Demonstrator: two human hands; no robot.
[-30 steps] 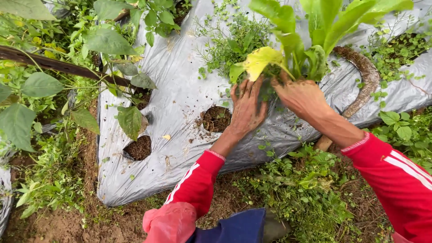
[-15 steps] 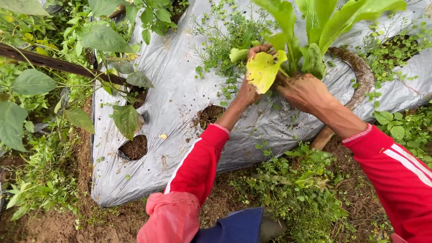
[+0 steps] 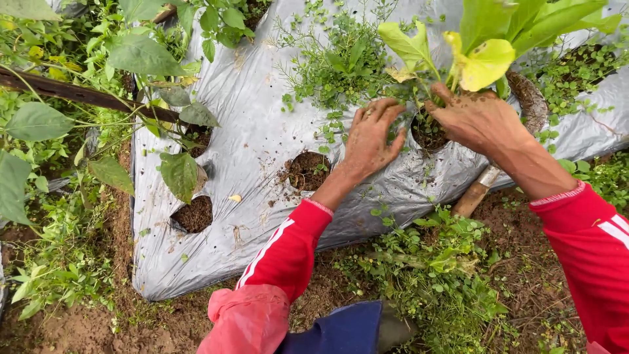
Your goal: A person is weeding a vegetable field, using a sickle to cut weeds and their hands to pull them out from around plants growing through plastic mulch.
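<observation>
Nearest the viewer, below both wrists, weeds and bare soil edge the silver plastic mulch. The left hand lies on the sheet with fingers spread, gripping nothing. Just beside it, the right hand reaches into the planting hole; its fingertips are hidden, so I cannot tell whether they pinch the stem. Rising between the hands, the leafy plant stands roughly upright, long axis pointing up and away. It looks light, soft and easily bruised; hold it low at the base.

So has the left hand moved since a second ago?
Yes. The left hand has spread flat on the silver plastic sheet, just left of the planting hole at the plant's base.
</observation>
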